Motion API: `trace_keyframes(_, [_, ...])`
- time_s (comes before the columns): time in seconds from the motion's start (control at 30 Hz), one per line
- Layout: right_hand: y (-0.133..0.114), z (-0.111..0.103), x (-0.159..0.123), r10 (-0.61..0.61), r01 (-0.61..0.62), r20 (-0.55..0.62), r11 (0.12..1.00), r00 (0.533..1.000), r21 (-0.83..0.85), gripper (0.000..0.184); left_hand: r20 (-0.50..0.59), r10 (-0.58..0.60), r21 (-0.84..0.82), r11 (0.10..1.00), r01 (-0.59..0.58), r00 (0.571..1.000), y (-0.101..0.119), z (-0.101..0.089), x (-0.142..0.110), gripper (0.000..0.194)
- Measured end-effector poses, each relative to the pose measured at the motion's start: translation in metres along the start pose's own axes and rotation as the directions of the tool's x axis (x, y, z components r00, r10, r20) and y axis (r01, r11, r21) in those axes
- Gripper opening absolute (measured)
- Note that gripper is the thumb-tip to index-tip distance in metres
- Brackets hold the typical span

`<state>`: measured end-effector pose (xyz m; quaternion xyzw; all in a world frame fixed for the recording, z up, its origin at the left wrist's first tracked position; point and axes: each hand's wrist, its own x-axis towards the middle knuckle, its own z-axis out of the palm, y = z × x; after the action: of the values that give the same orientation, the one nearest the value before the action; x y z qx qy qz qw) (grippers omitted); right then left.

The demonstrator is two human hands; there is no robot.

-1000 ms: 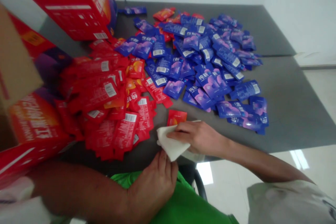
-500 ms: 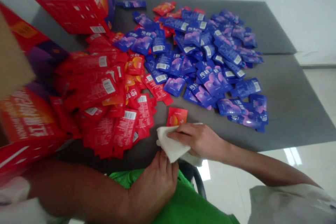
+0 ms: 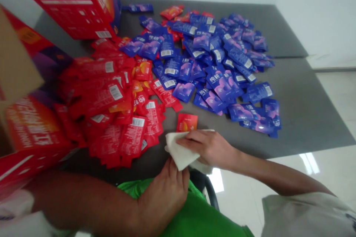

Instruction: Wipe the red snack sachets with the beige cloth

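My right hand (image 3: 215, 150) grips a folded white cloth (image 3: 180, 150) at the table's front edge, its fingers bent over the top. My left hand (image 3: 169, 189) is just below, its fingers pressed together and their tips by the cloth's lower edge; what they hold, if anything, is hidden. Just beyond the cloth lies a single red packet (image 3: 187, 122), its near part covered by cloth and fingers. To the left spreads a heap of red packets (image 3: 111, 96), many with white barcode labels. Blue packets (image 3: 219, 81) lie heaped farther back and to the right.
Red printed cartons (image 3: 75, 7) stand at the back left, with another red carton (image 3: 36, 126) and its tan flap (image 3: 19, 52) nearer me. Everything rests on a dark grey table (image 3: 303, 118). Green fabric (image 3: 200, 207) is below my hands.
The whole view has shifted very slightly. Both hands and the cloth keep nearly the same place relative to the table and the packets.
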<state>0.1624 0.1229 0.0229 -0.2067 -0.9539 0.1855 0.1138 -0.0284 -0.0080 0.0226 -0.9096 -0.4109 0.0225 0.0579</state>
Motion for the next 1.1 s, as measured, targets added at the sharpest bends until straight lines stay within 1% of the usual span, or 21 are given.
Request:
trace_keyframes(0.1, [0.017, 0.002, 0.013, 0.077, -0.076, -0.02, 0.997, 0.997, 0.018, 0.042, -0.051, 0.015, 0.018, 1.0, -0.015, 0.999, 0.001, 0.005, -0.002, 0.047])
trace_keyframes(0.2, [0.04, -0.006, 0.028, 0.149, -0.154, -0.074, 0.986, 0.986, -0.066, 0.043, -0.077, 0.026, 0.054, 0.998, -0.022, 0.997, 0.003, 0.012, -0.004, 0.051])
trace_keyframes(0.27, [0.044, -0.014, 0.031, 0.172, -0.185, -0.102, 0.973, 0.98, -0.14, 0.043, -0.059, 0.029, 0.068, 0.997, -0.025, 0.998, 0.003, 0.014, -0.005, 0.05])
trace_keyframes(0.33, [0.038, -0.021, 0.028, 0.159, -0.178, -0.126, 0.971, 0.979, -0.16, 0.045, -0.054, 0.029, 0.075, 0.997, -0.025, 0.998, 0.002, 0.013, -0.004, 0.048])
trace_keyframes(0.4, [0.023, -0.022, 0.021, 0.097, -0.113, -0.127, 0.986, 0.987, -0.124, 0.046, -0.054, 0.033, 0.067, 0.997, -0.029, 0.998, 0.002, 0.009, -0.003, 0.046])
trace_keyframes(0.5, [0.004, -0.015, 0.01, -0.039, 0.037, -0.033, 0.997, 0.999, -0.063, 0.037, -0.01, 0.024, 0.042, 0.999, -0.023, 1.0, 0.001, 0.003, 0.0, 0.04])
trace_keyframes(0.57, [0.001, -0.008, 0.007, -0.067, 0.068, 0.035, 0.997, 0.997, -0.024, 0.033, 0.01, 0.007, 0.033, 0.999, -0.008, 1.0, 0.0, 0.001, 0.001, 0.037])
trace_keyframes(0.63, [0.009, -0.002, 0.011, -0.026, 0.026, 0.039, 1.0, 0.999, 0.005, 0.034, -0.019, 0.007, 0.034, 0.999, -0.006, 1.0, 0.0, 0.002, 0.002, 0.039])
trace_keyframes(0.7, [0.023, 0.0, 0.018, 0.039, -0.039, -0.002, 0.999, 0.999, 0.014, 0.037, -0.068, 0.015, 0.042, 0.999, -0.012, 0.998, 0.0, 0.005, 0.001, 0.044])
trace_keyframes(0.77, [0.036, -0.003, 0.026, 0.093, -0.094, -0.048, 0.995, 0.994, -0.018, 0.038, -0.091, 0.019, 0.054, 0.998, -0.014, 0.996, 0.001, 0.008, 0.001, 0.047])
trace_keyframes(0.83, [0.042, -0.01, 0.031, 0.125, -0.132, -0.084, 0.988, 0.989, -0.082, 0.039, -0.081, 0.02, 0.061, 0.998, -0.015, 0.996, 0.001, 0.01, 0.0, 0.047])
trace_keyframes(0.93, [0.035, -0.023, 0.026, 0.137, -0.158, -0.157, 0.978, 0.978, -0.133, 0.039, -0.075, 0.023, 0.069, 0.997, -0.018, 0.997, 0.001, 0.011, -0.001, 0.045])
trace_keyframes(1.03, [0.019, -0.026, 0.014, 0.155, -0.173, -0.217, 0.983, 0.964, -0.068, 0.036, -0.081, 0.026, 0.068, 0.998, -0.021, 0.996, 0.001, 0.01, 0.0, 0.044])
trace_keyframes(1.1, [0.011, -0.021, 0.009, 0.177, -0.184, -0.203, 0.983, 0.963, -0.015, 0.033, -0.081, 0.027, 0.069, 0.997, -0.021, 0.996, 0.0, 0.01, 0.0, 0.044])
